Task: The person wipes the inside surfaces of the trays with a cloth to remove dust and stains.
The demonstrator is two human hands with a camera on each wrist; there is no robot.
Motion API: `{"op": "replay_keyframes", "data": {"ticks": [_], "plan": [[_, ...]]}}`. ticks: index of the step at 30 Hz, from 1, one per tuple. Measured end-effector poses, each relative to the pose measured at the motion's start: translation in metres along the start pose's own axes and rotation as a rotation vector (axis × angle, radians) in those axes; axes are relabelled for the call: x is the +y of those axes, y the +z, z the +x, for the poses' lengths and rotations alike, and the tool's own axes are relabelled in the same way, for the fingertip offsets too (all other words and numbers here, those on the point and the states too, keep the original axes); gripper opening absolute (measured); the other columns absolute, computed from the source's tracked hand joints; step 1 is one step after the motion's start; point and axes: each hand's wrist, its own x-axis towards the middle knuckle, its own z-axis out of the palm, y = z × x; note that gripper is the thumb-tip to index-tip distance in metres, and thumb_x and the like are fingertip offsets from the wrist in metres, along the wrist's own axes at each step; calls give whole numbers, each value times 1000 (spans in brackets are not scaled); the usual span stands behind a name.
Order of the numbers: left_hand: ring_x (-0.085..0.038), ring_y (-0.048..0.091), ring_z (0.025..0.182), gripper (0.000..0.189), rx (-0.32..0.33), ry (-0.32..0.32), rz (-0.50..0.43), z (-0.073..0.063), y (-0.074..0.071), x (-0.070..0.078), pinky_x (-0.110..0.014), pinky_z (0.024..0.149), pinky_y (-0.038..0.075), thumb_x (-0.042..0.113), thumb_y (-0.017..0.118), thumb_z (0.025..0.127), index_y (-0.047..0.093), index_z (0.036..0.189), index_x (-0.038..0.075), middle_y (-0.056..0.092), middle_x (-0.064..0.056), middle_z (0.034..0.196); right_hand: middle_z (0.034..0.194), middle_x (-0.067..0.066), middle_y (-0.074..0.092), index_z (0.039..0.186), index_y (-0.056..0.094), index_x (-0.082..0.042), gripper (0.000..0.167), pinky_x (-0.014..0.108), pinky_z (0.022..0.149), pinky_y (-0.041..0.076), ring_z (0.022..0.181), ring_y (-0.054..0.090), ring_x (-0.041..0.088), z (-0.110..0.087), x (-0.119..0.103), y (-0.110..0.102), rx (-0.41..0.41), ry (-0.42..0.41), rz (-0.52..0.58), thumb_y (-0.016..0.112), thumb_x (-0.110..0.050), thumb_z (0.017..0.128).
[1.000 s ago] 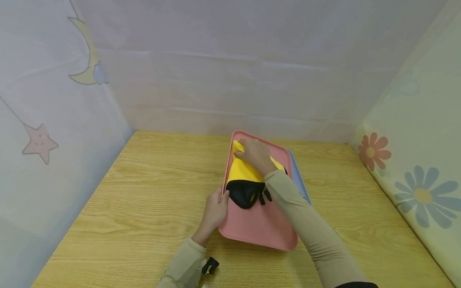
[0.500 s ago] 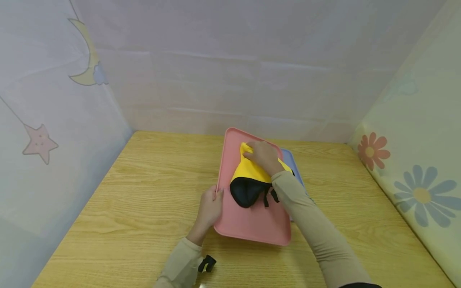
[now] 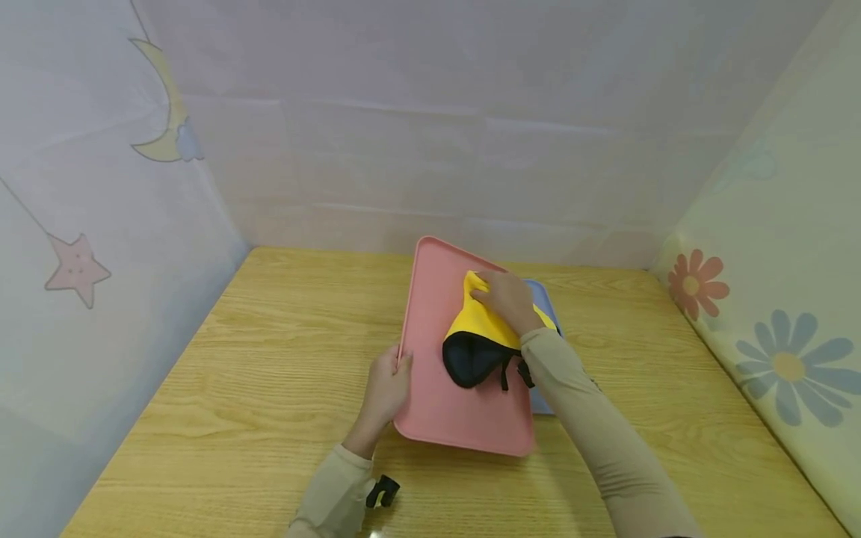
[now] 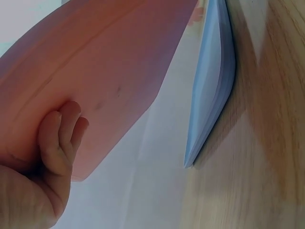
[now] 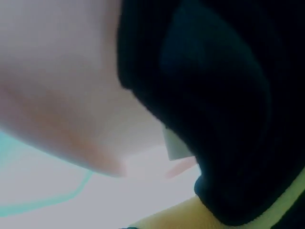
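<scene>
My left hand grips the left rim of a pink tray, thumb on the upper side. In the left wrist view its fingers curl under the tray's underside, and the tray is raised and tilted. My right hand pinches the top of a yellow fabric item with a dark padded lining, black trim and dangling black straps. This item overlaps the tray's right half. Its black padded part fills much of the right wrist view. A blue tray lies on the table, partly hidden behind the pink one.
The wooden table extends around the trays. Pale printed cloth walls enclose its back and sides. A small black clip shows beside the left sleeve.
The pink tray has shifted left in my left hand, while my right hand has carried the yellow fabric item rightward across it. More of the blue tray shows now.
</scene>
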Motion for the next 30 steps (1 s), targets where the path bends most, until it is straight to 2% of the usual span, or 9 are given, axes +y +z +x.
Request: {"op": "replay_keyframes", "data": {"ticks": [3, 7, 12, 16, 17, 22, 28, 30], "plan": [[-13, 45, 51, 18, -6, 3, -4, 1, -1, 0, -27, 46, 41, 4, 42, 92, 55, 87, -8, 47, -4, 60, 111, 14, 59, 120, 57, -8, 40, 34, 57, 42, 80, 55, 29, 0, 2, 2, 24, -11, 2, 59, -28, 85], [-14, 48, 54, 19, -21, -22, -50, 1, -3, -1, -29, 48, 43, 4, 41, 92, 54, 92, -10, 50, -7, 63, 114, 15, 57, 121, 56, -7, 41, 36, 58, 43, 81, 55, 31, 0, 6, 2, 19, 0, -4, 58, -27, 85], [-14, 49, 53, 21, -31, -56, -110, 1, -7, 7, -29, 48, 44, 4, 40, 93, 52, 96, -13, 51, -10, 65, 112, 18, 57, 121, 55, -4, 41, 39, 66, 44, 81, 55, 31, 1, 15, 5, -3, 19, -11, 59, -25, 86], [-14, 49, 52, 22, -18, -59, -143, 1, -8, 7, -28, 46, 44, 3, 39, 93, 52, 98, -14, 51, -9, 64, 98, 18, 61, 119, 56, -3, 40, 36, 61, 42, 69, 52, 29, 2, 21, 5, -2, 28, -9, 60, -24, 85], [-13, 49, 52, 22, -14, -59, -153, 2, -8, 3, -27, 46, 44, 4, 40, 93, 53, 98, -14, 51, -8, 63, 94, 18, 62, 120, 55, -4, 41, 36, 59, 42, 67, 52, 28, 2, 22, 4, -1, 34, -20, 59, -26, 86], [-14, 51, 52, 24, 6, -69, -182, 2, -10, 3, -26, 45, 44, 5, 40, 94, 53, 99, -14, 53, -9, 64, 85, 16, 62, 124, 53, -9, 44, 38, 53, 43, 68, 54, 30, 0, 27, 2, 13, 78, -82, 59, -30, 86], [-13, 52, 52, 23, 17, -72, -205, 2, -11, 3, -25, 45, 45, 3, 40, 93, 53, 100, -15, 53, -9, 63, 80, 15, 60, 127, 50, -11, 47, 32, 44, 36, 63, 51, 28, 0, 33, -1, 18, 118, -89, 59, -32, 86], [-13, 52, 51, 22, 15, -70, -212, 2, -11, 3, -25, 45, 45, 3, 40, 93, 53, 97, -15, 53, -9, 62, 83, 16, 60, 128, 50, -11, 48, 32, 44, 36, 63, 51, 28, 0, 35, 0, 15, 115, -87, 59, -33, 86]]}}
